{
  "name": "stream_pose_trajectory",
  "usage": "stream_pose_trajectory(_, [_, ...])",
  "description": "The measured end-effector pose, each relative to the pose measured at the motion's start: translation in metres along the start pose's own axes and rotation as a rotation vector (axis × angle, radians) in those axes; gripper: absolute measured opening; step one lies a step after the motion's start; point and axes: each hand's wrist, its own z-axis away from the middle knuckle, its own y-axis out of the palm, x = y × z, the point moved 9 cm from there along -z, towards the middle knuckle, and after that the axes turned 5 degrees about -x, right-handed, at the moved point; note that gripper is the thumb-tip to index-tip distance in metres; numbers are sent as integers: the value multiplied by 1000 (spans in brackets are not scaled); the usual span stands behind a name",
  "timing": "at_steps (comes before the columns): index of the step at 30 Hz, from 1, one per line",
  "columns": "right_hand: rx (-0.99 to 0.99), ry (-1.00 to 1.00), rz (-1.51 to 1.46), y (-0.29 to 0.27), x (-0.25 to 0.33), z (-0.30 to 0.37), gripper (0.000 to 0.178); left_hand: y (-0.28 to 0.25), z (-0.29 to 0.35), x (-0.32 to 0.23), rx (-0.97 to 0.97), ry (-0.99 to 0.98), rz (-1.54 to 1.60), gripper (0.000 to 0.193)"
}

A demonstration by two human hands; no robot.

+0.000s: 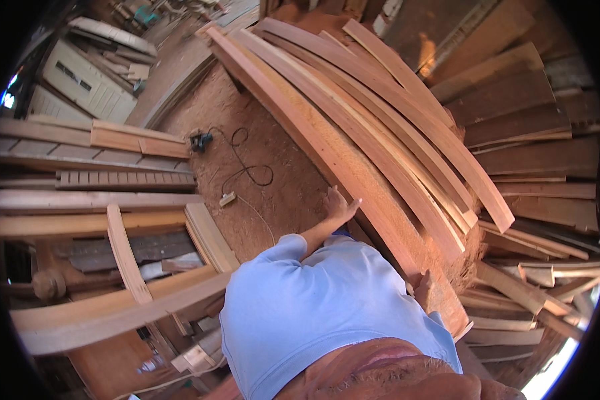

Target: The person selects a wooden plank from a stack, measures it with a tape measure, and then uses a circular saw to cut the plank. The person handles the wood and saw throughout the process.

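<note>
Fingers (pixel 331 194) of the left hand (pixel 342 211) were loosely parted, neither stretched wide nor closed, with the thumb reaching onto the near edge of a long reddish plank (pixel 315 150); how firmly they pressed could not be told. The right hand (pixel 421 291) met the same plank nearer its close end, one digit showing at the edge and the others hidden (their opening, therefore, could not be determined). The plank ran obliquely in front of the person, from far on the left to close by on the right, and several long, gently curved boards (pixel 447 143) lay just beyond it, roughly alongside. On the reddish-brown ground (pixel 273 147) to the left rested a dark teal power tool (pixel 200 141), with a looped dark cable (pixel 271 175) and a pale connector block (pixel 227 199) near it. Farther left stood stacked timber (pixel 137 203).
</note>
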Motion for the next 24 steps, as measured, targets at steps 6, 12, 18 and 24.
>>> stream_pose_trajectory(6, [-140, 7, 305, 34, 34, -10, 38, 68, -37, 27, 371, -660, 782, 81])
stream_pose_trajectory(12, [-128, -11, 432, 83, 40, -24, 37, 72, -52, 23, 541, -568, 748, 74])
stream_pose_trajectory(18, [-121, -19, 541, 106, 37, -27, 35, 43, -59, 8, 562, -430, 603, 60])
stream_pose_trajectory(24, [-8, -114, 697, 139, 50, -43, 34, 60, -65, 36, 460, -369, 683, 61])
